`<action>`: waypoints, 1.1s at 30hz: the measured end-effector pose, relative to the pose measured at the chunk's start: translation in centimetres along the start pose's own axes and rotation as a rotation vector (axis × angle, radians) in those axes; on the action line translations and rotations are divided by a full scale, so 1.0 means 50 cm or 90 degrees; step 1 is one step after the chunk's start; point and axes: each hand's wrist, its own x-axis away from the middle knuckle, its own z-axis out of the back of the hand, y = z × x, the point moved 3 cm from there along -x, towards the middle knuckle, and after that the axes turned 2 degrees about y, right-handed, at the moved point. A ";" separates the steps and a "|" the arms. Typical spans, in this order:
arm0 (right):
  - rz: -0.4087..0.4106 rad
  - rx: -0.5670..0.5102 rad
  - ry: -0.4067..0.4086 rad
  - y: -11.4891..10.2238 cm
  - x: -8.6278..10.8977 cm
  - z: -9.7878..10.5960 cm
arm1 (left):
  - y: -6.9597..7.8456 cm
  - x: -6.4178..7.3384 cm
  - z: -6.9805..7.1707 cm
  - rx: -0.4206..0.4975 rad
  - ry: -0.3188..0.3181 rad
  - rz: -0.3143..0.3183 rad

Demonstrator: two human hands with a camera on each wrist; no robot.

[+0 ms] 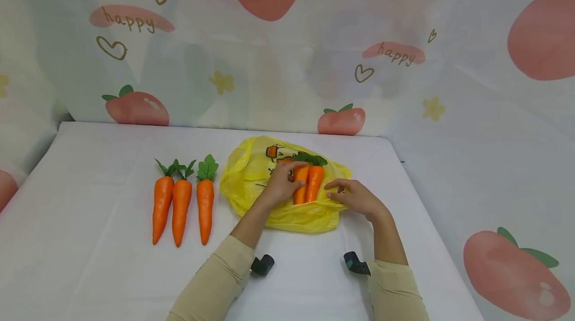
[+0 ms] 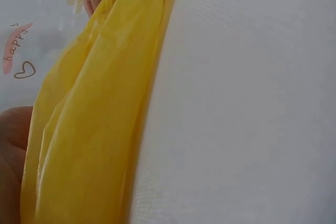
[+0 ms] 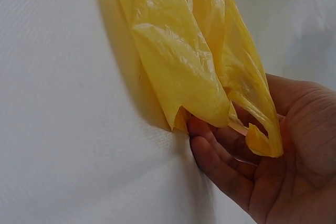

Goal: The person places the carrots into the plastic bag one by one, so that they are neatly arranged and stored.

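A yellow plastic bag [image 1: 242, 176] with a printed cartoon lies on the white table. Two orange carrots with green leaves sit side by side at its opening, their lower tips hidden by the bag's near edge. My left hand [image 1: 282, 184] holds the left carrot [image 1: 301, 174], thumb and fingers bent around it. Just right of it is the other carrot [image 1: 315, 182]. At the bag's right end, my right hand [image 1: 358, 197] holds the bag's edge; the right wrist view shows yellow plastic [image 3: 252, 87] between its thumb and curled fingers.
Three more carrots lie in a row left of the bag: a left one [image 1: 162, 206], a middle one [image 1: 181, 211] and a right one [image 1: 205, 208]. Black wrist devices, a left one [image 1: 262, 265] and a right one [image 1: 356, 263], jut inward near the sleeves. A printed cloth [image 1: 278, 71] hangs behind the table.
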 end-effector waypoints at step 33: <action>-0.005 0.004 0.002 -0.003 0.000 0.002 | 0.009 0.033 0.060 0.133 -0.037 0.034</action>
